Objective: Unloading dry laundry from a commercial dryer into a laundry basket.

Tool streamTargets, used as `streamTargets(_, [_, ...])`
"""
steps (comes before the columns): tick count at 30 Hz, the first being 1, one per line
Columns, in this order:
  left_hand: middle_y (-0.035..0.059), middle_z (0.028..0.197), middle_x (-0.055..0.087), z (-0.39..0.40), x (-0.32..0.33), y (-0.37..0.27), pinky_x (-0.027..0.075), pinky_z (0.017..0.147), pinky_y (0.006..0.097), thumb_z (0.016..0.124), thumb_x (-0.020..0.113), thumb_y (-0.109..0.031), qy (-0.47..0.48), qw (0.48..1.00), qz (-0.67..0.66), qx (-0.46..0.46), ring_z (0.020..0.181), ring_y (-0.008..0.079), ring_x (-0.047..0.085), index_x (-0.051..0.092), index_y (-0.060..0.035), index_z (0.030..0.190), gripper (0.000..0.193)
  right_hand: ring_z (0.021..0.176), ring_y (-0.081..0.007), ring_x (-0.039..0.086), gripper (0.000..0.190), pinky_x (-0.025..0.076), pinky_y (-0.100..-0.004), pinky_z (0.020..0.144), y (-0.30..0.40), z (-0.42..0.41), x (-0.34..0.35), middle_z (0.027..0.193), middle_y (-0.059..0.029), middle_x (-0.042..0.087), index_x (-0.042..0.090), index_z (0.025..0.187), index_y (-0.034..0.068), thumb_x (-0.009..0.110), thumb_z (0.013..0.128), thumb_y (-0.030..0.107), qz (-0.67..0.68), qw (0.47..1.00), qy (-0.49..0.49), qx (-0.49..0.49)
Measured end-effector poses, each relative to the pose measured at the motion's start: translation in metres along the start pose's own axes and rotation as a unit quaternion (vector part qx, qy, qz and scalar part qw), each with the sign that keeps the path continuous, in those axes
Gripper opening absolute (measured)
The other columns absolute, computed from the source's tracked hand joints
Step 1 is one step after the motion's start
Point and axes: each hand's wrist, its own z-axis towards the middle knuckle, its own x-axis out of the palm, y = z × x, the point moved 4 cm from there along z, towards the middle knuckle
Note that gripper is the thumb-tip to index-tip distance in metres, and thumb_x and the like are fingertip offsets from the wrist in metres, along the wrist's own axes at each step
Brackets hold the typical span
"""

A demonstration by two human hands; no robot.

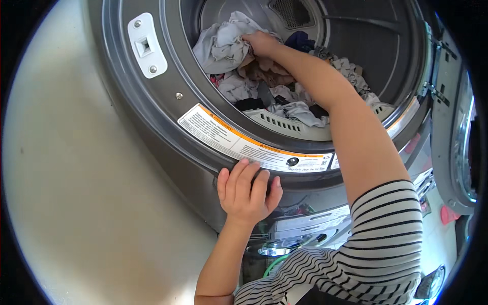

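Note:
A front-loading clothes dryer point(160, 126) stands before me with its drum uncovered. Inside, my right hand point(263, 44) grips a bunched white cloth point(225, 45) at the left of the drum; its fingertips are partly hidden in the folds. Below and to the right lies a heap of mixed laundry, with a brown cloth point(267, 72), a dark blue piece point(300, 41) and a patterned grey-and-white cloth point(349, 72). My left hand point(248, 192) rests with fingers spread on the dryer's lower front rim, just under the warning label point(251, 143), and holds nothing.
The round dryer door point(453, 126) hangs swung out on its hinges at the right. A pale wall point(95, 171) borders the dryer on the left. Another appliance with a chrome-edged part point(274, 251) sits below. A pink-red object point(449, 214) is on the floor at the lower right.

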Motion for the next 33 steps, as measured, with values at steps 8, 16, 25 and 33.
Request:
streamTargets(8, [0.0049,0.095,0.060,0.004,0.000,-0.004,0.031,0.101,0.0427,0.076,0.063,-0.025,-0.009,1.000,0.009,0.007,0.095,0.0238,0.058,0.058,-0.0121,0.083,0.016,0.090,-0.0345,0.064,0.049,0.051,-0.0415,0.079,0.010,-0.039,-0.135,0.096,-0.0194,0.065,0.056,0.120,0.015,0.064,0.072,0.014,-0.006,0.998,-0.067,0.004])
streamTargets(16, [0.0060,0.098,0.059,0.006,-0.005,-0.005,0.033,0.098,0.0455,0.077,0.066,-0.031,-0.014,1.000,-0.016,0.008,0.097,0.0245,0.056,0.058,-0.0113,0.092,0.026,0.085,-0.0264,0.065,0.027,0.049,-0.0334,0.073,0.026,-0.162,-0.324,0.088,-0.0196,0.065,0.060,0.101,0.001,0.065,0.076,0.008,0.155,0.941,-0.300,-0.009])
streamTargets(25, [0.0242,0.140,0.029,0.051,-0.017,-0.044,0.026,0.104,0.0534,0.063,0.080,-0.044,-0.083,0.970,-0.212,-0.086,0.129,0.0445,0.026,0.041,-0.0015,0.127,0.086,0.102,-0.0231,0.059,0.049,0.044,-0.0329,0.092,0.055,-0.390,-0.406,0.110,-0.0125,0.061,0.055,0.119,0.003,0.067,0.073,0.018,0.199,0.886,-0.419,0.022])
streamTargets(33, [0.0163,0.129,0.048,0.067,0.022,-0.145,0.020,0.107,0.0538,0.074,0.068,-0.019,-0.022,0.934,-0.354,0.028,0.128,0.0416,0.033,0.051,-0.0117,0.119,0.049,0.110,-0.0269,0.053,0.058,0.041,-0.0363,0.096,0.110,-0.545,-0.394,0.120,-0.0143,0.053,0.047,0.126,0.006,0.068,0.073,0.017,0.291,0.871,-0.350,0.184])
